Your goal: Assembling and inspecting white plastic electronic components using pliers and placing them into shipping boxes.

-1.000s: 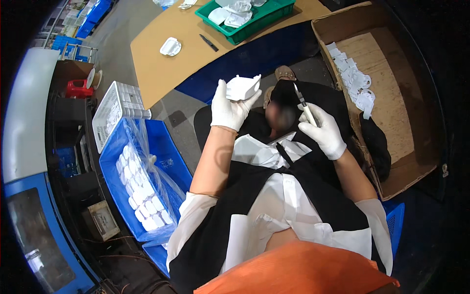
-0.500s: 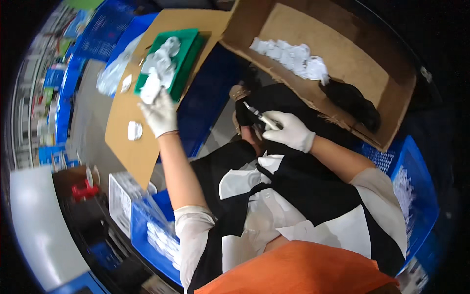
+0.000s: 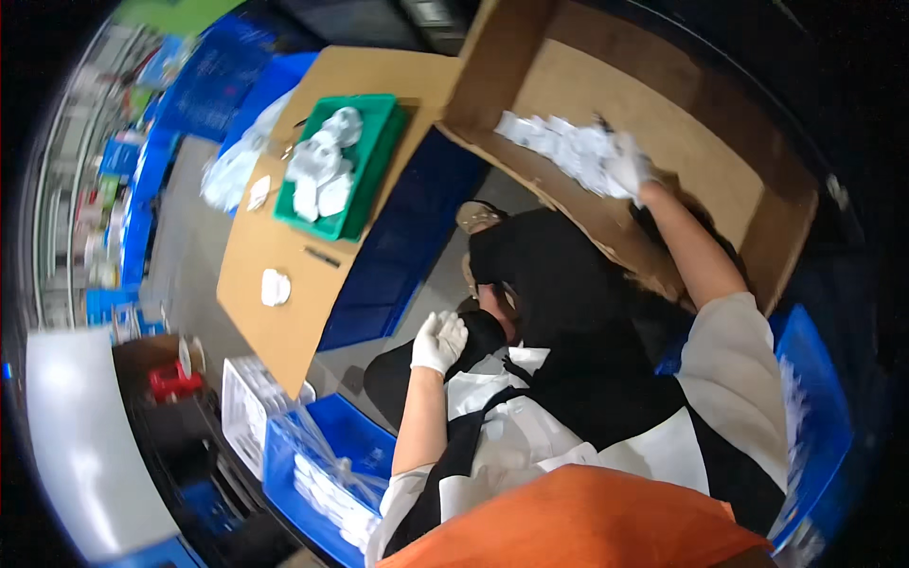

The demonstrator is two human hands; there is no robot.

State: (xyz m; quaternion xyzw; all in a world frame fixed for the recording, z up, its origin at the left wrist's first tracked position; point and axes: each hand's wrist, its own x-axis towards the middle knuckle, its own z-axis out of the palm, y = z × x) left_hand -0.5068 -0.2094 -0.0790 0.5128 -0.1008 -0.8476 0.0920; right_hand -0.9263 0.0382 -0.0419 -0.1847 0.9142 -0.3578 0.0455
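Observation:
My left hand (image 3: 440, 343), in a white glove, is held above my lap with its palm up. Its fingers are loosely bent and apart, and nothing lies in it. My right hand (image 3: 627, 170), also gloved, reaches into the cardboard box (image 3: 682, 90) at the far right. It touches the near end of a row of small white pieces (image 3: 559, 144); its fingers are blurred. A small dark tip (image 3: 600, 121) shows just beyond them, its kind unclear. On the table at the left, a green tray (image 3: 365, 194) holds several crumpled-looking white pieces (image 3: 322, 166).
On the brown table (image 3: 260, 331) lie a dark pen-like tool (image 3: 322, 257), a white piece (image 3: 276, 287) and a smaller one (image 3: 258, 192). Blue bins with white pieces stand left (image 3: 350, 417) and right (image 3: 824, 407) of me. A dark cloth (image 3: 653, 227) lies in the box.
My left hand has let go of its white piece and drawn back from the green tray to my lap. My right hand, which held a pen-like tool, has moved into the cardboard box.

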